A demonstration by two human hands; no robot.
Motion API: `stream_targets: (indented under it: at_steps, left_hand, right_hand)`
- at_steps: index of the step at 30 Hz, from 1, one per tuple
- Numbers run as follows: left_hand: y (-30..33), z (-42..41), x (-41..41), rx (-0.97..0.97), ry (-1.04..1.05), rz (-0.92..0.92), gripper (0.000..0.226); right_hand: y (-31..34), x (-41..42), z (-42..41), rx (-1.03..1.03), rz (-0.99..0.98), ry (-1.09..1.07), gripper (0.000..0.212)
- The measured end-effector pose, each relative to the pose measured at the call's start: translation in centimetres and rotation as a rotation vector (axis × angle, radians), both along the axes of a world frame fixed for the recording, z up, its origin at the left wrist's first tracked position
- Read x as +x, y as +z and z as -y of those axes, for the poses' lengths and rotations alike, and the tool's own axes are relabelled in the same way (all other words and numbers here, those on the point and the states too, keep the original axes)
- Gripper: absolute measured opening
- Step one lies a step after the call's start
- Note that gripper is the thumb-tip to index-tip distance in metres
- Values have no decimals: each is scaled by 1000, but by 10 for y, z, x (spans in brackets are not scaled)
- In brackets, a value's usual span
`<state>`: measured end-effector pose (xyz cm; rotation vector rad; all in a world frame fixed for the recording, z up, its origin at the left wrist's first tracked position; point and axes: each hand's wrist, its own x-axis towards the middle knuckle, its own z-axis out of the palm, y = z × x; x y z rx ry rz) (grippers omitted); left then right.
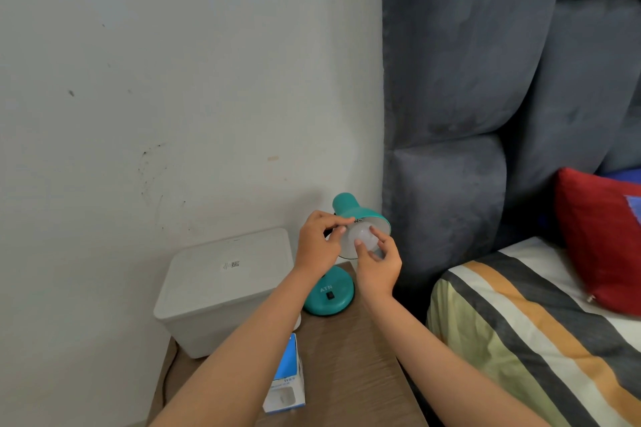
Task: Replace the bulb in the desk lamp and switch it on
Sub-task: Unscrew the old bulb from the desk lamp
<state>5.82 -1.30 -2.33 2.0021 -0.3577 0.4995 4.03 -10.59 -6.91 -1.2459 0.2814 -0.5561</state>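
**Bulb at the socket, both hands on the lamp**

Bedside corner: wooden nightstand (350,374) between white wall and grey headboard (451,97). We have the teal desk lamp (350,208) at the nightstand's back edge. Left hand (319,246) pinches the shade rim; right hand (376,263) has fingertips closed round the white bulb (362,236) inside the shade. We'd brace the shade and turn straight, no cross-threading. Base (329,295) reads "ATN" beside the switch. Bulb box (286,378) in front of the lamp: print unreadable.

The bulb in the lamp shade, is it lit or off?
Off. The bulb looks dull white, with no glow inside the teal shade, while the right hand grips it.
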Motion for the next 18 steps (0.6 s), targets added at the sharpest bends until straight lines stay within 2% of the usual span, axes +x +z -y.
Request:
stream_targets:
  at_steps: [5, 11, 18]
  left_hand:
    - [0, 0, 0, -16, -4, -6, 24]
    - [-1, 1, 1, -4, 1, 1, 23]
    - [1, 2, 0, -13, 1, -13, 24]
  right_hand:
    - [3, -2, -1, 22, -49, 30, 50]
    - [5, -2, 6, -103, -56, 30, 45]
    - [4, 0, 7, -5, -20, 59, 38]
